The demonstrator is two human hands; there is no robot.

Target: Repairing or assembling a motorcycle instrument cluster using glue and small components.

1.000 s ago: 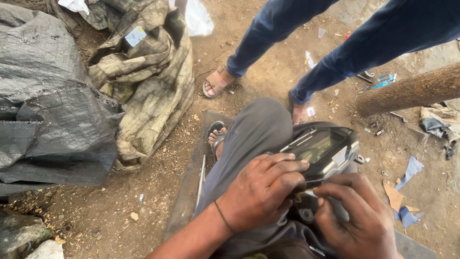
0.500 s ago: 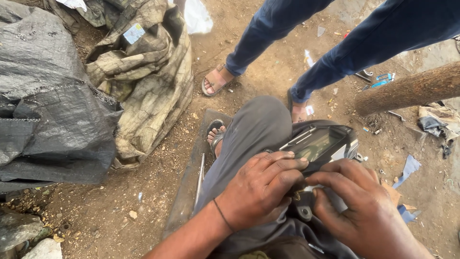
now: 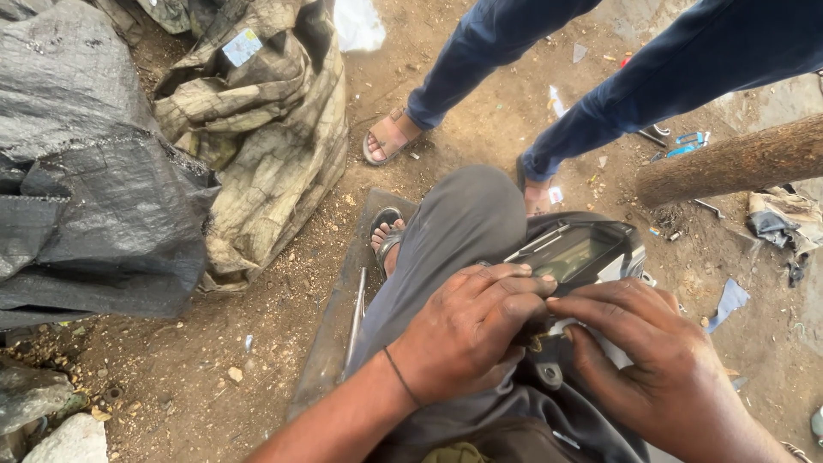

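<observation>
1. The left hand (image 3: 467, 330) is curling its fingers down onto the near edge of a dark device with a glassy screen (image 3: 573, 253), pressing rather than enclosing it.
2. The right hand (image 3: 656, 360) is meeting it fingertip to fingertip, pinching at the same edge; what lies between the fingers is hidden.
3. The device is resting on the person's lap, just beside the raised grey-trousered knee (image 3: 463, 219).
4. Another person's blue-trousered legs (image 3: 600, 94) are standing beyond, on bare dirt.
5. Dark sacks (image 3: 94, 171) are lying to the left.
</observation>
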